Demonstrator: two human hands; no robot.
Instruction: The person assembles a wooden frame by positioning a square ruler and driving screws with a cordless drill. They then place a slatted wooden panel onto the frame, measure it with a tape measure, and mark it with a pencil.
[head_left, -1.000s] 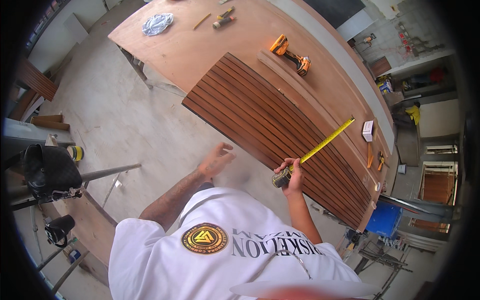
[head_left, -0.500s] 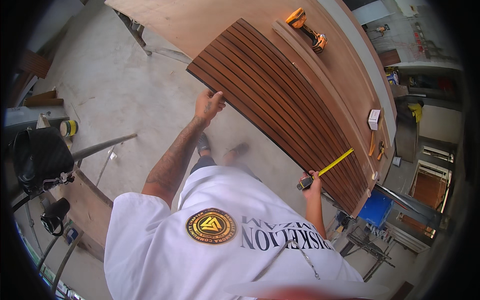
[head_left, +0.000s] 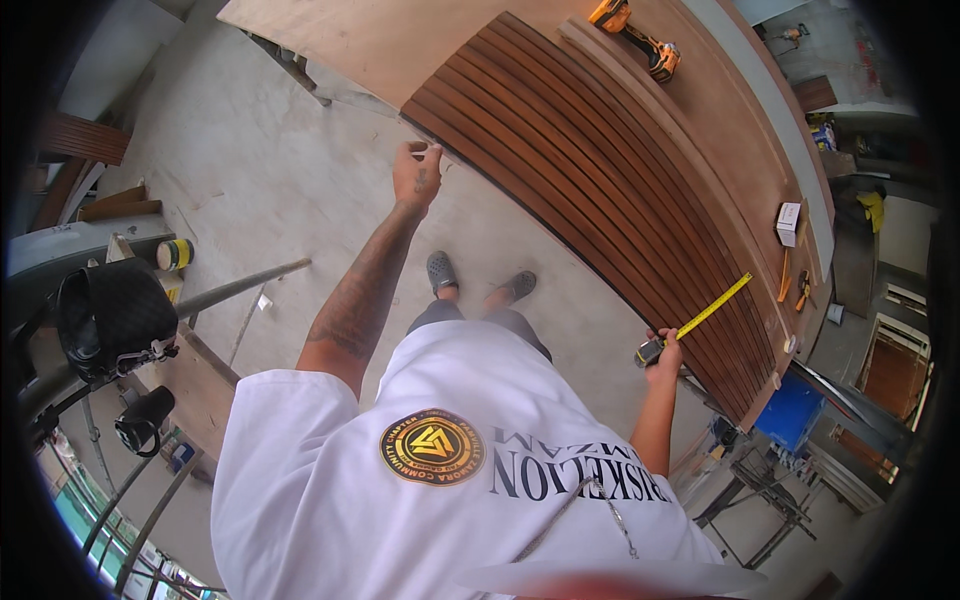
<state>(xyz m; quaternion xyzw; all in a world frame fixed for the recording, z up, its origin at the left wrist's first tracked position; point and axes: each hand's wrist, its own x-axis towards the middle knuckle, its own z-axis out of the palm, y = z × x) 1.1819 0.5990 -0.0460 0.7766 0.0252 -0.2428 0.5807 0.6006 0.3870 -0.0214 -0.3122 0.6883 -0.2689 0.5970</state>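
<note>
A slatted brown wood panel (head_left: 590,180) with dark grooves lies on the wooden worktable (head_left: 350,40). In my right hand (head_left: 664,362), at the panel's near edge, is a tape measure (head_left: 649,352). Its yellow blade (head_left: 715,305) stretches across the slats toward the far edge. My left hand (head_left: 417,175) is closed beside the panel's near left edge, its fingers curled together. A small pale thing seems to show between those fingers, too small to name. Whether that hand touches the edge I cannot tell.
On the table beyond the panel are an orange cordless drill (head_left: 640,40), a long wood strip (head_left: 660,110), a small white box (head_left: 788,224) and pliers (head_left: 803,290). A blue bin (head_left: 789,410) stands at the right. A black bag (head_left: 115,320) hangs at the left near metal poles.
My left hand has loosened from the panel's edge, and its fingers have curled in. The right hand still holds the tape measure across the slats. The whole view has shifted.
</note>
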